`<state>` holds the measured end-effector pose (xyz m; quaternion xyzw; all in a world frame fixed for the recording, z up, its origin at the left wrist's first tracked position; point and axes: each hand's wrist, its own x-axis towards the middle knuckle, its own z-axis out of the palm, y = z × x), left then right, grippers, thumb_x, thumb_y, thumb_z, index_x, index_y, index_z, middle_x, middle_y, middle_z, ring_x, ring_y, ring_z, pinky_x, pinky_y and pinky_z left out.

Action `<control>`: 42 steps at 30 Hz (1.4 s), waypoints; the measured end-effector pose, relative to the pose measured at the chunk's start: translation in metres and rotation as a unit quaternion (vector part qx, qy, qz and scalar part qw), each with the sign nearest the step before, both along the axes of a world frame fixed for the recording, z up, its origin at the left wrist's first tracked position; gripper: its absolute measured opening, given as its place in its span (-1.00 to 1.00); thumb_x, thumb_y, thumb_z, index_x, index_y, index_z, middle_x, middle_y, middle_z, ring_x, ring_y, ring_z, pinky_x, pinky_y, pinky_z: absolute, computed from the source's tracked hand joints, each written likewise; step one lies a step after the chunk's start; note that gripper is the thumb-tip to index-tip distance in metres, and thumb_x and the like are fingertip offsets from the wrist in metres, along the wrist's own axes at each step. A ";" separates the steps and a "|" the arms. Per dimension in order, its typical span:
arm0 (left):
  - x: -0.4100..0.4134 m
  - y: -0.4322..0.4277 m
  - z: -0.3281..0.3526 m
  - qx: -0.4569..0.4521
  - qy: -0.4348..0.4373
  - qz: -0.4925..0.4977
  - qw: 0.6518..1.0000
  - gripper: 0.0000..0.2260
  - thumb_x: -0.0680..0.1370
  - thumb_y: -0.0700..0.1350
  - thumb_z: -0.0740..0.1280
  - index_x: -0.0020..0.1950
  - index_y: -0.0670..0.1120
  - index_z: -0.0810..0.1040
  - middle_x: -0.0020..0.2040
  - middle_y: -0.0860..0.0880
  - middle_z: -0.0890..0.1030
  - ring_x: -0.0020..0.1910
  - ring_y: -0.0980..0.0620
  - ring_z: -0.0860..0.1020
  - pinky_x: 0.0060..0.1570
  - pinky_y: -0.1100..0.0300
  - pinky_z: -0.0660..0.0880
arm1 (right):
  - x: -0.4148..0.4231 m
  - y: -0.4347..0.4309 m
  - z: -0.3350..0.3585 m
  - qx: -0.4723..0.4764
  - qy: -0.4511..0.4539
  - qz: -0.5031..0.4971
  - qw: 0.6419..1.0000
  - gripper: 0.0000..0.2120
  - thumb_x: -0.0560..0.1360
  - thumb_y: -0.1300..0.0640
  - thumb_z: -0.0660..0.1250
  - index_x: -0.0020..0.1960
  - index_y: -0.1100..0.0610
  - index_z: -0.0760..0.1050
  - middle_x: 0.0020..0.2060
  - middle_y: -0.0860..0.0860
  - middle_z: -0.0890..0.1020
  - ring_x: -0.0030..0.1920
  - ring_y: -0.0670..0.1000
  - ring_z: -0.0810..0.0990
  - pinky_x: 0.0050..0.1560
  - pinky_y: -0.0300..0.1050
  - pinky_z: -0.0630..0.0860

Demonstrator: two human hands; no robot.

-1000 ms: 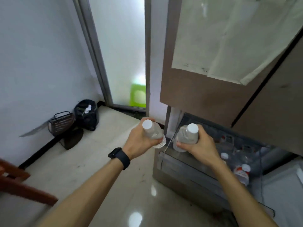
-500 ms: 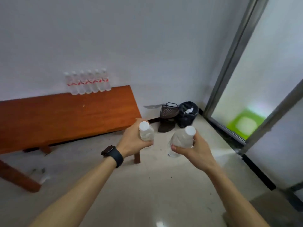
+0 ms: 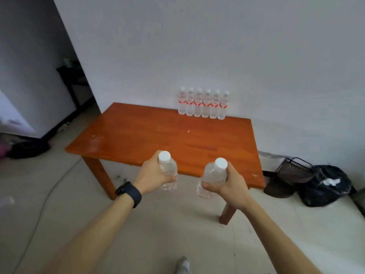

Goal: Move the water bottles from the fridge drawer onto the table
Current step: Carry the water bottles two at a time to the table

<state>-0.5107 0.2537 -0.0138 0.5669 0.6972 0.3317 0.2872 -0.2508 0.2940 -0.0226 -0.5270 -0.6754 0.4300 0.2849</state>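
Two clear water bottles are being carried, one in each hand. The left hand [image 3: 152, 175] is wrapping its fingers and thumb round the body of the left bottle [image 3: 167, 170], whose white cap is pointing up toward the camera. The right hand [image 3: 227, 184] is gripping the right bottle [image 3: 214, 175] the same way, its thumb curling across the near side. Both bottles are hanging in the air, well apart from each other, the left one sitting at nine o'clock of the right. They are showing against the near edge of the wooden table [image 3: 138, 135]; whether they are over the top or short of it, I cannot tell.

At twelve o'clock from the hands, a row of six bottles [image 3: 203, 103] is standing upright at the table's far edge. They are standing side by side, close against the white wall [image 3: 217, 46], with red labels facing out.

A dark watch [image 3: 129, 193] is sitting on the left wrist. At three o'clock of the table, a dark basket [image 3: 294, 171] and a black bag [image 3: 325, 186] are lying on the pale floor [image 3: 59, 204], just beside each other. At six o'clock, at the bottom of the view, the toe of a shoe [image 3: 183, 265] is showing.
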 end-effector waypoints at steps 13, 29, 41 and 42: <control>-0.129 0.205 -0.020 -0.053 -0.033 0.041 0.997 -0.51 0.43 -0.08 0.55 0.27 0.04 0.42 0.04 0.08 0.63 0.03 0.12 0.61 0.00 0.22 0.54 | -0.121 0.230 -0.035 -0.040 -0.024 0.015 0.999 -0.31 0.24 -0.06 0.64 0.26 -0.06 0.38 0.05 -0.13 0.62 0.03 -0.07 0.63 -0.02 -0.07 0.63; -0.183 0.519 -0.098 -0.131 0.011 -0.122 0.984 -0.43 0.36 -0.03 0.58 0.27 0.02 0.39 0.13 0.01 0.60 0.10 -0.02 0.60 0.12 -0.02 0.59 | -0.212 0.476 -0.091 -0.082 -0.095 -0.067 0.990 -0.28 0.24 -0.06 0.63 0.31 -0.09 0.39 0.20 -0.09 0.56 0.19 0.02 0.55 0.04 -0.11 0.49; -0.175 0.661 -0.142 -0.134 -0.003 -0.106 0.985 -0.54 0.43 -0.08 0.49 0.26 0.06 0.40 0.03 0.10 0.60 -0.02 0.10 0.61 -0.08 0.10 0.62 | -0.241 0.610 -0.134 -0.084 -0.102 -0.136 0.982 -0.29 0.32 0.12 0.59 0.40 -0.04 0.39 0.18 0.00 0.51 0.10 0.00 0.50 0.01 -0.17 0.40; -0.175 0.668 -0.148 -0.137 -0.007 -0.100 0.986 -0.57 0.41 -0.04 0.49 0.21 0.04 0.44 0.00 0.12 0.61 -0.05 0.11 0.62 -0.09 0.03 0.64 | -0.243 0.617 -0.136 -0.081 -0.096 -0.137 0.983 -0.28 0.31 0.13 0.59 0.40 -0.06 0.39 0.20 -0.01 0.51 0.14 0.02 0.51 0.04 -0.17 0.39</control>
